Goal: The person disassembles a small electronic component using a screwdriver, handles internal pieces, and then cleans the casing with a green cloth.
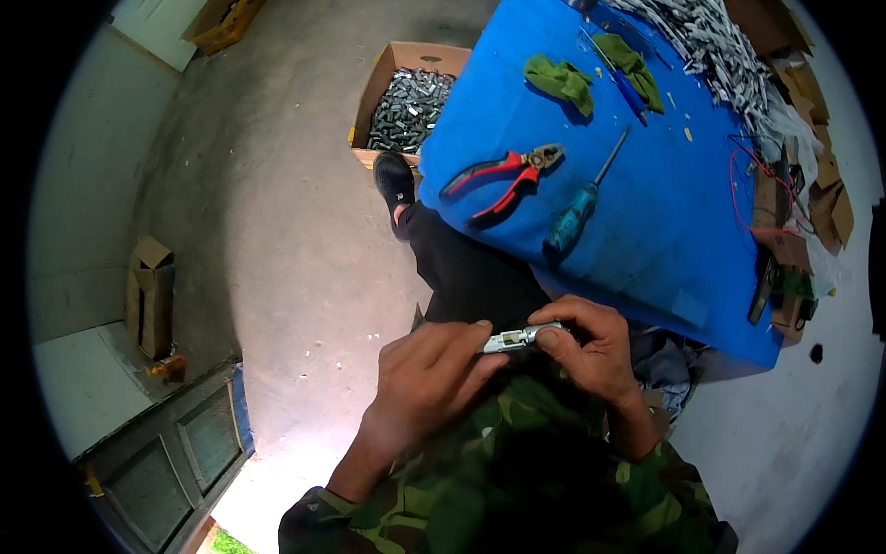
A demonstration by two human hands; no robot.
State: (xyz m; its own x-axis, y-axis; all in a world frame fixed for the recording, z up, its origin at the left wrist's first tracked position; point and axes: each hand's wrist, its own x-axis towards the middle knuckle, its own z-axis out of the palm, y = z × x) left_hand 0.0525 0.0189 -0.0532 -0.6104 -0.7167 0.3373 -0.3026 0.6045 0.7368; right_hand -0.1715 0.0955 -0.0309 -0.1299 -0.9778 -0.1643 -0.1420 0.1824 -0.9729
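Between my two hands, above my lap, is a slim white casing with a silver metal cylinder (509, 341); an opening in its side shows something yellowish. My left hand (426, 371) is closed on the white end, its fingers partly hiding it. My right hand (591, 346) pinches the silver end between thumb and fingers. On the blue-covered table (646, 198) ahead and to the right lie red-and-black pliers (517, 180) and a teal-handled screwdriver (581, 208), both out of my hands.
A cardboard box (367, 138) of small metal pieces stands on the floor by my foot. Green gloves (560, 81), a blue-handled tool (629, 94) and a heap of white-grey parts (706, 46) lie on the table. Torn cardboard (835, 217) is at the right, a door (166, 462) lower left.
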